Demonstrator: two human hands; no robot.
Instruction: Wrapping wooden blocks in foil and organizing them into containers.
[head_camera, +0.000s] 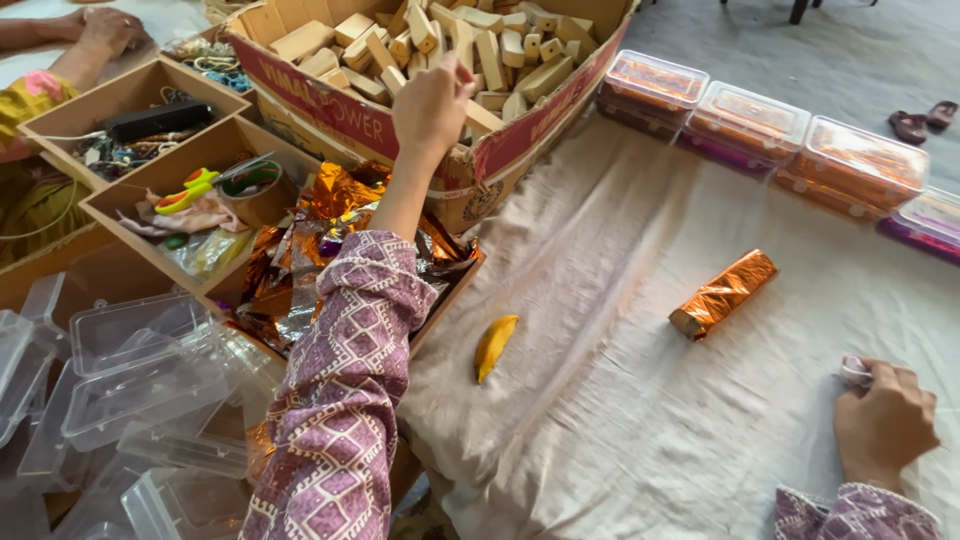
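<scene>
- Overhead, left hand (432, 103) reaches into cardboard box (520, 140), fingers pinched on a wooden block (462, 62).
- Right hand (884, 422) rests on cloth (620, 400), pinching a small pale piece (854, 371).
- Foil-wrapped block (724, 293) lies on cloth, yellow piece (495, 345) apart.

Cream cloth (620, 420) spread over the floor (850, 55)

On the cloth are laid a foil-wrapped orange block (722, 294), a small yellow piece (494, 345), a cardboard box (480, 160) of wooden blocks, and a row of lidded plastic boxes (760, 125); the right hand (885, 425) is rested there.
</scene>
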